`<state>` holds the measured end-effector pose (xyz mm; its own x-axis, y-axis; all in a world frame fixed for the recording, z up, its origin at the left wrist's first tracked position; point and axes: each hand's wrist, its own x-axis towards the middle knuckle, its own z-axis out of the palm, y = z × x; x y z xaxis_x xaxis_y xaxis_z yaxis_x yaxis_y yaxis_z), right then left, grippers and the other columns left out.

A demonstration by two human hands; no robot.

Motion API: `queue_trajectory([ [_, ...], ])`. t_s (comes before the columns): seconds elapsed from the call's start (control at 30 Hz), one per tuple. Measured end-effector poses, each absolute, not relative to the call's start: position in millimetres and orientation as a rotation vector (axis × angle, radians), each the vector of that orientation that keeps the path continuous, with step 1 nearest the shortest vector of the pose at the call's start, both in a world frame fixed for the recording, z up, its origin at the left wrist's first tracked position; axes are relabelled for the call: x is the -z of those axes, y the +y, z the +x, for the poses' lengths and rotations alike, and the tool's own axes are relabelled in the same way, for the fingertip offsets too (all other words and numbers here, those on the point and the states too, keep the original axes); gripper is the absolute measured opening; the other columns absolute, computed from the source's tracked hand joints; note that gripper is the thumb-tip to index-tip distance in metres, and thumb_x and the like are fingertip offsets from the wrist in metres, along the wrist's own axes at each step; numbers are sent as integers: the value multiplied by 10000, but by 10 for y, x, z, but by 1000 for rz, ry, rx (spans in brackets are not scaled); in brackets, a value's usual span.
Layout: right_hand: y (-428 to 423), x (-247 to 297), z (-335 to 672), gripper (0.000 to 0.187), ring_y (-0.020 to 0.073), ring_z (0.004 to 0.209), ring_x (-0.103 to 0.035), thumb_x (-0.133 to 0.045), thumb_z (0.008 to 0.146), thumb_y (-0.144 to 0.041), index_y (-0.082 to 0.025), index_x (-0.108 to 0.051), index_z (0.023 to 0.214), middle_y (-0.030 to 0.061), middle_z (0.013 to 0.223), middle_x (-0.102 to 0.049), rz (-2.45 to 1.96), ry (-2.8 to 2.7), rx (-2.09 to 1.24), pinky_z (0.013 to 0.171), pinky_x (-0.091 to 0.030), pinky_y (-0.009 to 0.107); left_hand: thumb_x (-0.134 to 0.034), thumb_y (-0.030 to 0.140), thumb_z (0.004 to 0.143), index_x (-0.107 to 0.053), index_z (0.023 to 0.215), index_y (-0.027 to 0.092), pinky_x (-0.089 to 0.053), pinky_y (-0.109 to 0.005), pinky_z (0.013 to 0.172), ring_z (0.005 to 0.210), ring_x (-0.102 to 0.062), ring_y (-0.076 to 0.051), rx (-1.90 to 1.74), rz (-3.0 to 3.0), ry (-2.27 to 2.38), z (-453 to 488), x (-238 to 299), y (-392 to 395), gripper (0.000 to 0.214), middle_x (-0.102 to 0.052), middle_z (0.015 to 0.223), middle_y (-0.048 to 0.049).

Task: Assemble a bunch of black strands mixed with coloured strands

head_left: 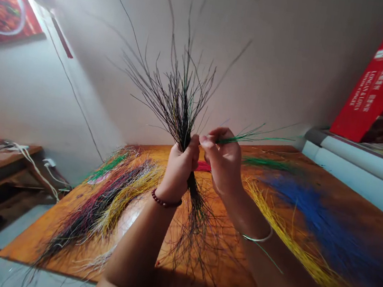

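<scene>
My left hand is closed round the middle of a thick bundle of dark, thin wires. The bundle's ends fan out above the fist and hang loose below it. Close to its right, my right hand has its fingers bent, with thin green wires gripped in them and pointing right. The right thumb and index fingertip nearly meet beside the left thumb; whether a strand runs between them is too fine to tell. A red bunch lies behind the hands, partly hidden.
On the wooden table lie yellow, black and green wires at left. Blue, yellow and green bunches lie at right. A red box stands on a pale ledge. Behind is a wall.
</scene>
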<state>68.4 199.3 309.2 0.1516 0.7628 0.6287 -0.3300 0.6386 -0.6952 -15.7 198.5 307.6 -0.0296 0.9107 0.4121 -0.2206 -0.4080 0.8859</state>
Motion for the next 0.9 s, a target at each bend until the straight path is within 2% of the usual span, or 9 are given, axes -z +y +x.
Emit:
queue_trajectory([
  [0.13,2007,-3085,677,255,66,481,-381,-598,744,-338,-229,-481,942,-53,643,-415,-428,-1142,-837,434,-333,219,-627,491,728,-377,593,182,-169,-220,380,413,-200,-42,-1544,1298,743,-169,-3062,2033,420,-257,508,75],
  [0.4,2087,-3093,755,417,57,445,-299,-590,736,-346,-210,-519,1123,-56,612,-420,-566,-1125,-891,398,-277,222,-654,452,723,-396,635,179,-145,-197,365,410,-196,-32,-1409,1269,681,-177,-3086,2036,385,-254,524,80],
  [0.57,2147,-3074,793,350,58,432,-252,-570,762,-428,-187,-602,1014,-63,542,-365,-598,-1144,-874,388,-225,233,-666,415,718,-411,643,173,-132,-178,358,401,-186,-26,-1354,1263,677,-193,-3082,2062,359,-246,516,86],
  [0.7,2188,-3063,822,331,53,441,-279,-564,760,-504,-191,-627,849,-30,595,-447,-605,-1162,-824,389,-219,237,-672,431,705,-452,659,167,-133,-174,348,386,-188,-24,-1346,1283,728,-194,-3071,2095,347,-264,493,91],
  [0.9,2181,-3083,810,366,54,447,-344,-507,788,-557,-197,-559,829,-4,689,-530,-552,-1130,-860,405,-270,239,-660,460,714,-498,751,161,-147,-168,347,389,-207,-18,-1377,1225,692,-169,-3057,2095,342,-316,526,87],
])
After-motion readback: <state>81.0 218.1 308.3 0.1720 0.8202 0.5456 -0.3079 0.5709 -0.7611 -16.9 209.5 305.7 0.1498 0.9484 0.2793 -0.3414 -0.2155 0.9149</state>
